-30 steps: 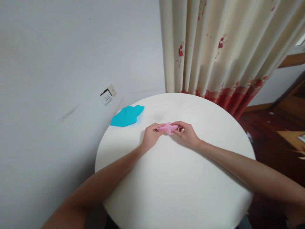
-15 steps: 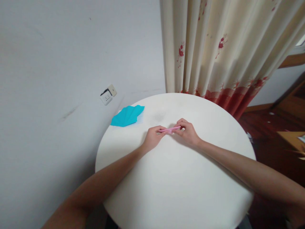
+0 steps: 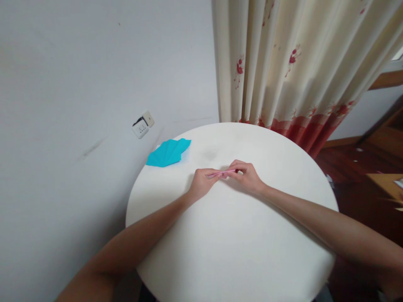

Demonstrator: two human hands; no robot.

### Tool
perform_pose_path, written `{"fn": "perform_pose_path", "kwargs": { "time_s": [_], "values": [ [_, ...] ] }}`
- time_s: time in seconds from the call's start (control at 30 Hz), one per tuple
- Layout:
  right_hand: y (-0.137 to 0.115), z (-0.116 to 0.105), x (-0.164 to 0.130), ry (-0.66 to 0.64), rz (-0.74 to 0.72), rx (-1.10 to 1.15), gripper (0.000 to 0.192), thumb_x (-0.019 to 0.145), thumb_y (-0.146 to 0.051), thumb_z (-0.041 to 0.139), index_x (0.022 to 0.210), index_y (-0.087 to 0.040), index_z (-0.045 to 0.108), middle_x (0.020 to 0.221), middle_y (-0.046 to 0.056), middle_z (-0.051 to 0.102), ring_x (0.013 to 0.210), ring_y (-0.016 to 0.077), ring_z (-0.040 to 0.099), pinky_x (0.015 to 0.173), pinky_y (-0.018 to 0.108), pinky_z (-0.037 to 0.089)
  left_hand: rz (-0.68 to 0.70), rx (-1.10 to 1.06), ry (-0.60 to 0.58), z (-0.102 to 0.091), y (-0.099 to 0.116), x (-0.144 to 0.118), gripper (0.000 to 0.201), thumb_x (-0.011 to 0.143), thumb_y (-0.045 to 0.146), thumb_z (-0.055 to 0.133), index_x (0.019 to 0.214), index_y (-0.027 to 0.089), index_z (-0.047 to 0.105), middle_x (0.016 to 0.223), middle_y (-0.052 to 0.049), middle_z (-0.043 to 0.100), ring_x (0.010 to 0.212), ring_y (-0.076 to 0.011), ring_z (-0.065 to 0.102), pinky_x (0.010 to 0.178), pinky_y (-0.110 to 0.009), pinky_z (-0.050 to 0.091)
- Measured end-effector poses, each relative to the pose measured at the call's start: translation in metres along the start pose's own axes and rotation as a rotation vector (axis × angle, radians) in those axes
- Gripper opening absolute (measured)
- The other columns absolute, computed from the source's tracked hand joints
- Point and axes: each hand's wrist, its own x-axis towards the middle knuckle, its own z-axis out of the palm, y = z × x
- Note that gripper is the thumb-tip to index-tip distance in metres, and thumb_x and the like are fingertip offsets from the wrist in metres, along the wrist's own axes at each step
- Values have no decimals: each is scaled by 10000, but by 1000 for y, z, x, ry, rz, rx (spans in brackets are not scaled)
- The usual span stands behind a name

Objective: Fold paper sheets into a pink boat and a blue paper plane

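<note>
A small pink folded paper [image 3: 221, 173] lies pressed almost flat between both hands, just above the round white table [image 3: 233, 235]. My left hand [image 3: 201, 183] pinches its left end with the fingertips. My right hand [image 3: 247, 176] pinches its right end, fingers curled over the paper. Only a thin pink edge shows between the fingertips; the rest is hidden by the fingers. A teal folded paper fan [image 3: 168, 152] lies on the table's far left edge, on a pale sheet, apart from both hands.
A white wall stands close on the left with a socket [image 3: 142, 126] low on it. A cream curtain with red print [image 3: 292, 71] hangs behind the table. Dark wooden floor and furniture [image 3: 380, 167] lie to the right.
The pink paper, first seen with its broad face up, has been turned and squeezed flat so only its edge shows. Both hands have stayed in the same spot.
</note>
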Motion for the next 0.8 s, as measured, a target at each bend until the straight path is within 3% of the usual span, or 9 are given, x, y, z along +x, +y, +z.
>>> {"fn": "perform_pose_path", "kwargs": {
  "time_s": [0.27, 0.5, 0.8],
  "values": [
    [9, 0, 1, 17, -54, 14, 225, 874, -424, 718, 821, -222, 803, 766, 51, 683, 717, 163, 593, 619, 285, 420, -32, 16, 4, 1, -2, -1, 298, 821, 430, 746, 855, 137, 794, 855, -85, 785, 818, -224, 738, 755, -276, 568],
    [9, 2, -1, -10, -55, 10, 236, 876, -435, 714, 826, -222, 802, 768, 50, 679, 700, 157, 581, 612, 284, 423, -57, -66, -67, 0, -4, -2, 340, 846, 459, 720, 854, 126, 785, 842, -89, 778, 779, -207, 734, 760, -290, 592],
    [3, 3, -1, -4, 5, -72, 202, 867, -351, 718, 759, -188, 767, 718, 31, 664, 658, 141, 545, 621, 277, 408, -48, -7, -69, 0, -9, -3, 341, 852, 453, 720, 862, 118, 785, 834, -92, 773, 758, -201, 728, 699, -267, 581]
  ]
}}
